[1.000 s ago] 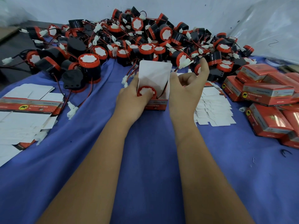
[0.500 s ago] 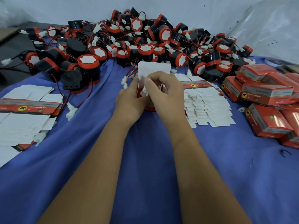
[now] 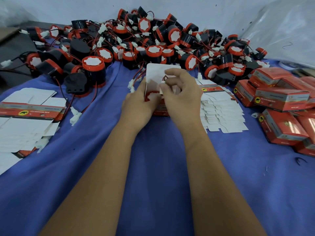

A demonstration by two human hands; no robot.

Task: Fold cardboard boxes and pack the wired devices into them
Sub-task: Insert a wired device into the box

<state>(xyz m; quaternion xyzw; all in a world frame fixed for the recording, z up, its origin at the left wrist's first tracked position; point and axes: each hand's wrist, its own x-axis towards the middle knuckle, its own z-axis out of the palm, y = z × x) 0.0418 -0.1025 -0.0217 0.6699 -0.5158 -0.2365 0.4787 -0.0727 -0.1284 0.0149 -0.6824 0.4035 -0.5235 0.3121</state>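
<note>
An open red cardboard box [image 3: 156, 70] stands on the blue cloth at the centre, its white lid flap raised. A red-rimmed black device [image 3: 151, 95] sits inside it. My left hand [image 3: 139, 103] grips the box's left side. My right hand [image 3: 183, 92] is over the box opening and pinches the device's white connector [image 3: 162, 82] with its red wire. A big heap of black and red wired devices [image 3: 144, 43] lies behind the box.
Flat unfolded boxes [image 3: 27, 113] lie at the left and another stack of flat boxes [image 3: 221, 113] right of my hands. Closed red boxes [image 3: 281, 99] are piled at the far right. A clear plastic sheet [image 3: 281, 31] hangs at the back right.
My right hand came back from the heap to the box opening and now pinches the connector and wire over the device. My left hand stays on the box.
</note>
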